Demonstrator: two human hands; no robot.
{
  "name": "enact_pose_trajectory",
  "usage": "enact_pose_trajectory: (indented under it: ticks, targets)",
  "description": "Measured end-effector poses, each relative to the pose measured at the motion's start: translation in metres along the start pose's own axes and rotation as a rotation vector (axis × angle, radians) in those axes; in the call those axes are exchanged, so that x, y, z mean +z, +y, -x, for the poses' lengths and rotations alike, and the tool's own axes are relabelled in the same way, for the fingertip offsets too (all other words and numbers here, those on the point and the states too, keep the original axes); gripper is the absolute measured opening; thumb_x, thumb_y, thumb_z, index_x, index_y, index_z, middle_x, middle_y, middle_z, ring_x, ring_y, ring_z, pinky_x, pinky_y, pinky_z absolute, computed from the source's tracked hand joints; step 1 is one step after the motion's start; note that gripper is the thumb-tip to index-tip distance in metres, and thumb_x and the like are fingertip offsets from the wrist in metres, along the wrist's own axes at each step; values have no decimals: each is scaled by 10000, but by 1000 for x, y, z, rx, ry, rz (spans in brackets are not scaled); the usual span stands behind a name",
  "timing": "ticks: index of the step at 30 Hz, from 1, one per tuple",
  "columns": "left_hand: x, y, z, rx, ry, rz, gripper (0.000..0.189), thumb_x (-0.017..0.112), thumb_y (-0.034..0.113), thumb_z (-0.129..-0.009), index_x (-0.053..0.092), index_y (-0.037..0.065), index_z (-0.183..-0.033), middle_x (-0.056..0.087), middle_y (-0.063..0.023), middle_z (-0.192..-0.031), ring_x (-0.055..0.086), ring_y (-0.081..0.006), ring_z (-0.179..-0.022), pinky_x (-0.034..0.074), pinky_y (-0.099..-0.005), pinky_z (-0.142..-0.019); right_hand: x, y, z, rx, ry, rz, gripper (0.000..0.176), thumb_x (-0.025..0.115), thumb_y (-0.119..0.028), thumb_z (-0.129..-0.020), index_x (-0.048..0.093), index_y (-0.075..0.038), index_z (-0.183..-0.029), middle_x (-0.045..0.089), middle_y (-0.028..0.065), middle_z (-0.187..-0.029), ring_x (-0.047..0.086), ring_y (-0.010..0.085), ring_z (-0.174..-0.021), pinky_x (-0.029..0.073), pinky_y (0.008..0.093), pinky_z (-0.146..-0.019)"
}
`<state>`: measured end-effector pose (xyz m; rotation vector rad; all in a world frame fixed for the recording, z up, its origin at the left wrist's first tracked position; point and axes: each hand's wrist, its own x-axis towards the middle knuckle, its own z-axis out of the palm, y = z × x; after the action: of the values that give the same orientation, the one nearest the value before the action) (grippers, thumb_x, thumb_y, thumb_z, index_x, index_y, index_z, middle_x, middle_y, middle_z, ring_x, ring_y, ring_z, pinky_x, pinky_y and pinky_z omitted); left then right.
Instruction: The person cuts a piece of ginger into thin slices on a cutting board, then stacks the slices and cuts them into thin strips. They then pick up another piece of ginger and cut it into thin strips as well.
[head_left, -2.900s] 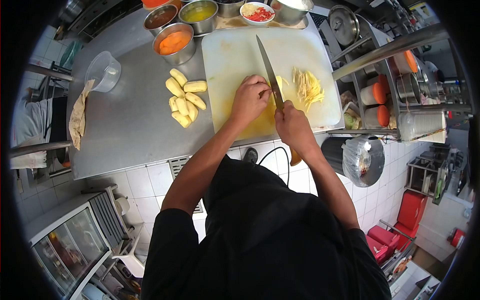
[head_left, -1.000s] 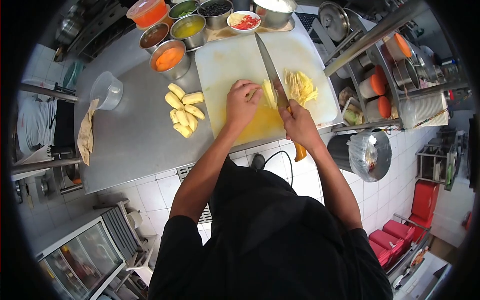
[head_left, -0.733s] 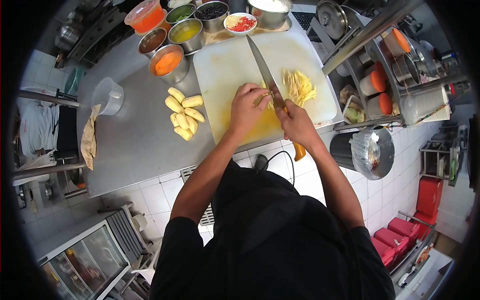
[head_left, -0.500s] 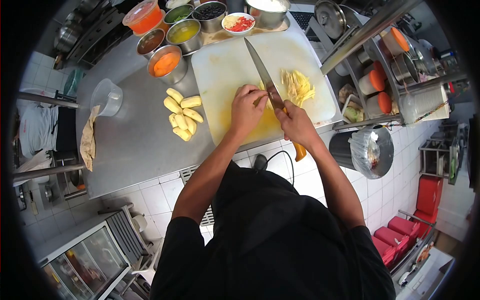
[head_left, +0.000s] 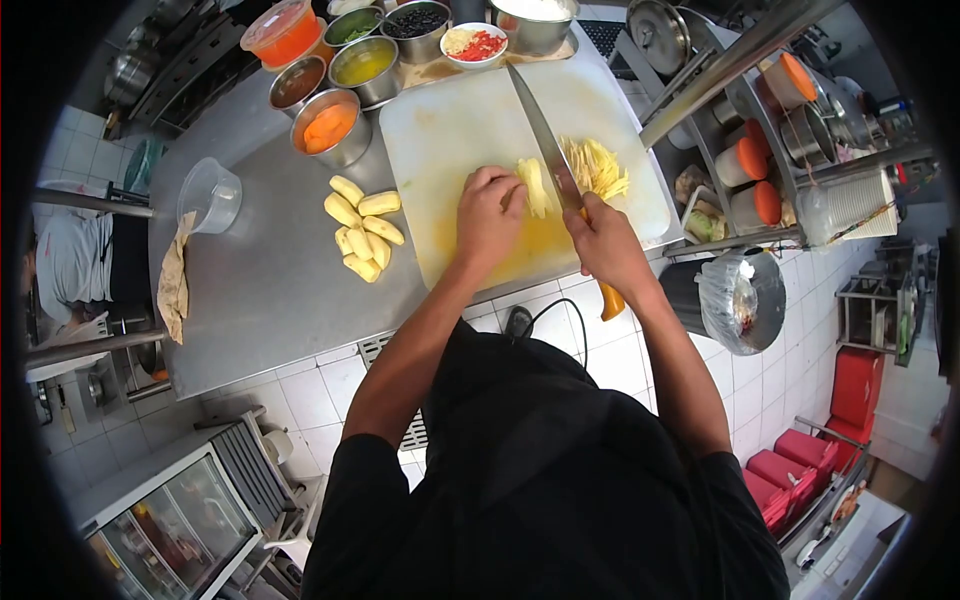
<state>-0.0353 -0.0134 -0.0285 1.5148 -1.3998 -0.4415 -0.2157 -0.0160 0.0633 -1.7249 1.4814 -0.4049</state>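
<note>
My right hand is wrapped round the orange handle of a large knife, whose blade points away over the white cutting board. Left of the blade, my left hand rests on the board with its fingers curled; whether anything is under them is hidden. Between hand and blade lies a pale yellow sliced piece. A pile of thin yellow strips sits right of the blade. Several peeled yellow pieces lie on the metal table left of the board.
Metal bowls stand behind the board, one with orange pieces, beside a white bowl of red and pale bits. A clear tub and a cloth are at the left. A lined bin stands at the right.
The knife and my right hand have moved slightly right, away from my left hand. My left hand has drawn back a little left, and more of the sliced piece shows.
</note>
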Motion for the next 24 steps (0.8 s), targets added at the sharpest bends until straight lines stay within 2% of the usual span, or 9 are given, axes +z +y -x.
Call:
enact_pose_trajectory:
  ticks: [4,7,13,19,22,24]
  targets:
    - [-17,-10,0,11,-2,-91,148,736,122,-875,772,25,-982,680,-91,-1063,653,-281,-975,531,-373,-862,0,0,15,8,-16,13,279,566,-197,-997,564,79,-956,650,318,-760,651,511,-788,506,535,-745]
    - [-19,-8,0,52,-10,-89,121,719,97,-866,759,11,-941,665,-102,-1030,620,-307,-998,514,-410,-891,9,1,20,-13,-36,18,269,567,-188,-995,562,77,-949,653,317,-766,654,505,-780,505,539,-738]
    - [-7,-8,-2,103,-3,-133,117,728,104,-853,763,10,-914,667,-97,-1012,613,-303,-975,504,-417,-887,17,-4,24,-45,-48,117,272,564,-184,-995,563,85,-958,656,320,-777,654,508,-800,504,544,-749]
    - [-8,-8,-2,76,-4,-158,167,746,139,-872,768,30,-997,670,-75,-1069,616,-280,-1029,521,-388,-882,14,0,22,18,-20,3,268,559,-188,-997,564,78,-962,657,332,-795,657,508,-813,511,536,-768]
    - [-8,-5,-5,214,-14,-95,161,742,97,-855,759,31,-1001,652,-84,-1021,603,-292,-970,512,-407,-875,7,8,20,62,6,17,267,558,-190,-998,564,74,-960,659,330,-793,661,503,-811,515,523,-761]
    - [-7,0,-9,234,-72,-80,162,744,94,-866,761,39,-1018,653,-75,-1023,614,-274,-982,525,-385,-851,0,12,20,89,12,18,269,558,-191,-999,565,75,-960,659,327,-787,663,501,-806,514,518,-752]
